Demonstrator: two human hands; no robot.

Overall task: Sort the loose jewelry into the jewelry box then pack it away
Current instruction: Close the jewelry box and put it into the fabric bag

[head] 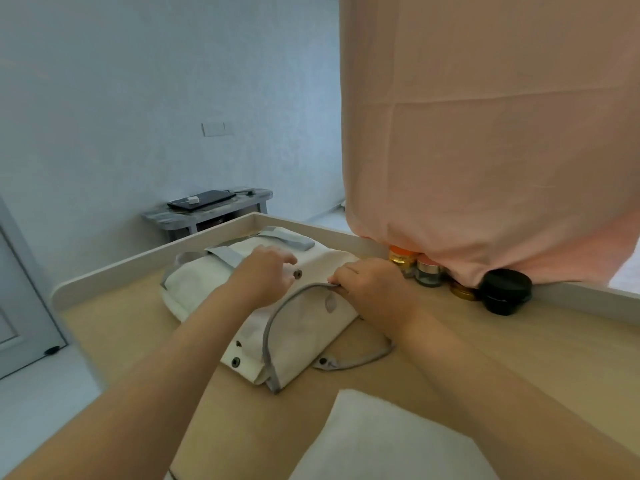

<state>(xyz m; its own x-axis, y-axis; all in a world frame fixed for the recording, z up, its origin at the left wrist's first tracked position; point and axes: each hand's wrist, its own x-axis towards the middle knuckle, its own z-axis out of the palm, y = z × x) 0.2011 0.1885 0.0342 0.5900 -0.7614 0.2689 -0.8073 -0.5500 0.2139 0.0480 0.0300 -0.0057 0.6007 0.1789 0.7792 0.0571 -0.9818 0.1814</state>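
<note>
Head view: I have both bare arms reaching forward over the wooden bench (138, 341) to a cream cloth pouch (194, 289) with grey trim. It lies flat near the bench's far raised rim (138, 265).

The left grip (266, 271) sits on top of the pouch with its fingers curled down. Thumb and forefinger are on either side of a dark snap (297, 274). I cannot tell whether it pinches the cloth there or only presses on it.

The right grip (370, 289) is closed round the grey-edged flap (298, 330), pinching its rim at the top of the curve. The flap arches up from the pouch's near corner to that grip.

Two more snaps (236, 362) show on the pouch's near left edge. A grey strap (291, 239) lies across its far end.

To the right, against the rim, stand small jars (427, 271), a gold lid (462, 292) and a black round tub (505, 289). They are partly under a hanging pink cloth (485, 133).

A white cloth (381, 438) lies at the near edge of the bench. Past the bench, by the wall, a low grey table (207, 216) carries a dark flat device (204, 199).
</note>
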